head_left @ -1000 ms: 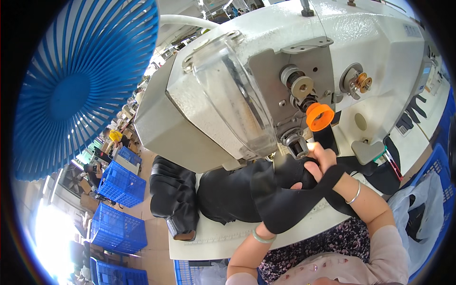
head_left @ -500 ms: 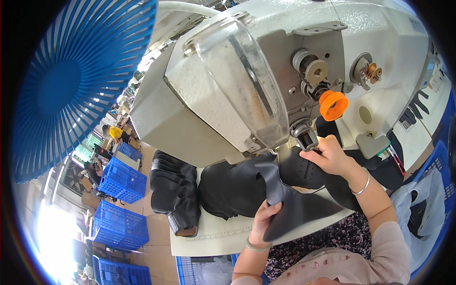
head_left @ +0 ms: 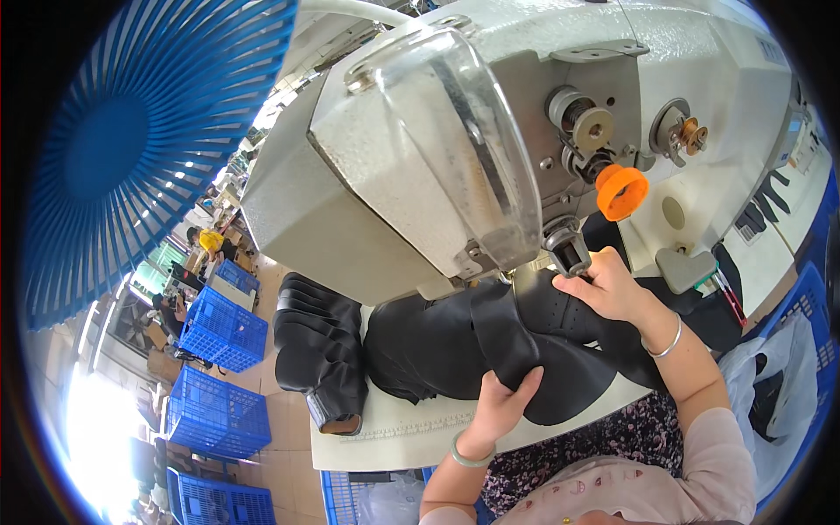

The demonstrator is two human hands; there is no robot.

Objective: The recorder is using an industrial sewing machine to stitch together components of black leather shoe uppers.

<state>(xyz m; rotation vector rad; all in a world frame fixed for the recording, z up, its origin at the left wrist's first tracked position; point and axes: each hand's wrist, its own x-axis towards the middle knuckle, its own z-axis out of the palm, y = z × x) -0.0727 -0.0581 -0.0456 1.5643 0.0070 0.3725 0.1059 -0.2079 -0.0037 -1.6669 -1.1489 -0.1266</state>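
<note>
A black leather piece (head_left: 569, 382) lies in folds under the head of a large grey sewing machine (head_left: 376, 166). My left hand (head_left: 503, 401) is closed on its near edge, thumb on top. My right hand (head_left: 608, 287) is closed around part of the black leather just right of the needle area, below the machine's thread guide (head_left: 567, 247); its fingertips are partly hidden. Left of the work, a heap of black leather pieces (head_left: 429, 346) rests on the white table (head_left: 394, 446). Farther left stands a row of overlapped, shaped black leather pieces (head_left: 319, 350).
A big blue fan (head_left: 109, 149) fills the upper left. Blue plastic crates (head_left: 219, 411) stand on the floor at left. At right are a red pen-like tool (head_left: 730, 296), a clear plastic bag (head_left: 783, 385) and a blue basket (head_left: 809, 306). A person in yellow (head_left: 208, 241) sits far back.
My left hand has moved slightly up and right, bending the leather's near flap into a rounded fold. The right hand stays almost where it was.
</note>
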